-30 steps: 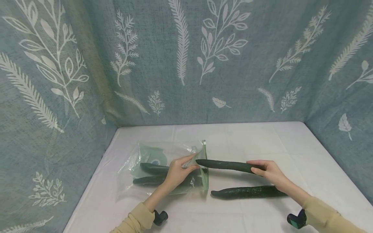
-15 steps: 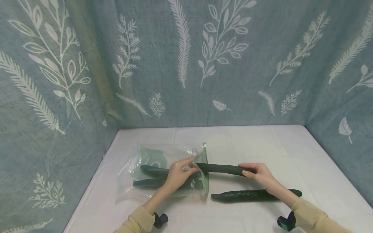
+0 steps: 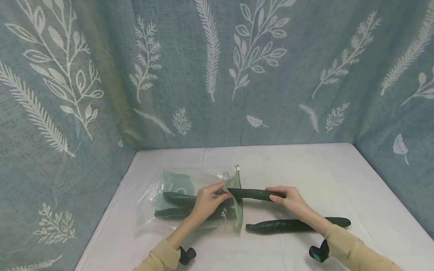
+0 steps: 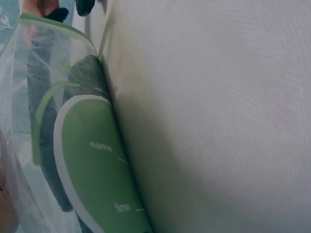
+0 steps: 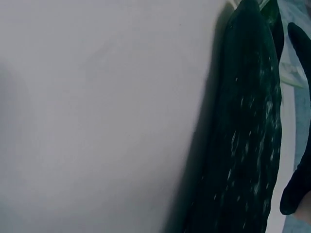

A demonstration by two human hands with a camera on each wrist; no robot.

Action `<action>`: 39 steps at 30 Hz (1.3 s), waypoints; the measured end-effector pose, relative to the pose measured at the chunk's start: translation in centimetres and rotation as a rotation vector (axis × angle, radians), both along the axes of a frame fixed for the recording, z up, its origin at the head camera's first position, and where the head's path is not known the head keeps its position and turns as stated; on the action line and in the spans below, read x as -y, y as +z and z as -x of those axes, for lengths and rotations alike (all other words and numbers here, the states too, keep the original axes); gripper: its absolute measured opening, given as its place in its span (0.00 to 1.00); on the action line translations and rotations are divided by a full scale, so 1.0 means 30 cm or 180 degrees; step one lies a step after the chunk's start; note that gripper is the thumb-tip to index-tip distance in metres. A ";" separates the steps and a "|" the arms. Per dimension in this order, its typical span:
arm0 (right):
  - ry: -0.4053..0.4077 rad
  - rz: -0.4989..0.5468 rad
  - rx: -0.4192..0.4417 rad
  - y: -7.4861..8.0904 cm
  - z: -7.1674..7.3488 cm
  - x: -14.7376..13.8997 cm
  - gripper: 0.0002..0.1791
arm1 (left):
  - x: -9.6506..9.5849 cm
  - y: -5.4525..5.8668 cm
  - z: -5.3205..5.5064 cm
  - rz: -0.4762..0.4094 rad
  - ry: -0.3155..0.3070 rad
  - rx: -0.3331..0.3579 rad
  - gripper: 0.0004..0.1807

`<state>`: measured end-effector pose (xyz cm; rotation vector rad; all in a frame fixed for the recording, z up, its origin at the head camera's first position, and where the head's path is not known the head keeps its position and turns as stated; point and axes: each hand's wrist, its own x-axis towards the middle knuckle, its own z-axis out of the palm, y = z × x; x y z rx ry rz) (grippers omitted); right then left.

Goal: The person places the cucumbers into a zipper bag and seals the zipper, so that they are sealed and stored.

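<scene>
Nearest the viewer, tan sleeves (image 3: 159, 256) are seen on both forearms, with a black wrist-worn device (image 3: 187, 256) at each cuff. A loose cucumber (image 3: 279, 226) is laid crosswise on the table; it is dark green, long and slightly curved, narrowed to a blunt tip at the left, and is partly hidden by the right forearm. Its glossy skin is shown in the right wrist view to be marked with pale flecks.

Just beyond, the held cucumber (image 3: 251, 194), similarly dark and slender, is carried nearly level, its left end inserted at the mouth of the clear bag (image 3: 239, 214). Its right end is gripped by the right hand (image 3: 288, 197), fingers above and thumb on the near side, the forearm being slanted in from the lower right. The bag's green-edged mouth is pinched by the left hand (image 3: 207, 203), its thumb and fingers directed rightward. Two bagged cucumbers (image 3: 172, 212) are visible through the film, lying side by side. A green panel (image 4: 97, 170) printed "name" and "time" is borne by the bag.

Farther back, the white-covered table (image 3: 288, 162) is bounded by a blue-green curtain (image 3: 190, 64) patterned with white leaves.
</scene>
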<state>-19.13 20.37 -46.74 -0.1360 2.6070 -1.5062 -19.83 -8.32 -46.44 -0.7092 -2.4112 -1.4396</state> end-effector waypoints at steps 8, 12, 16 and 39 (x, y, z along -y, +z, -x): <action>0.0021 0.0102 -0.0047 0.001 0.015 0.053 0.18 | 0.001 0.001 0.000 -0.0008 -0.0026 0.0006 0.25; 0.0012 0.0167 -0.0041 -0.002 0.028 0.084 0.17 | 0.000 0.005 0.000 -0.0029 -0.0021 0.0028 0.26; 0.0039 0.0240 -0.0046 -0.004 0.037 0.118 0.17 | 0.000 0.007 0.000 -0.0005 0.0029 0.0040 0.26; 0.0100 0.0400 -0.0137 -0.016 0.087 0.308 0.15 | 0.002 0.012 0.011 -0.0041 -0.0018 -0.0014 0.24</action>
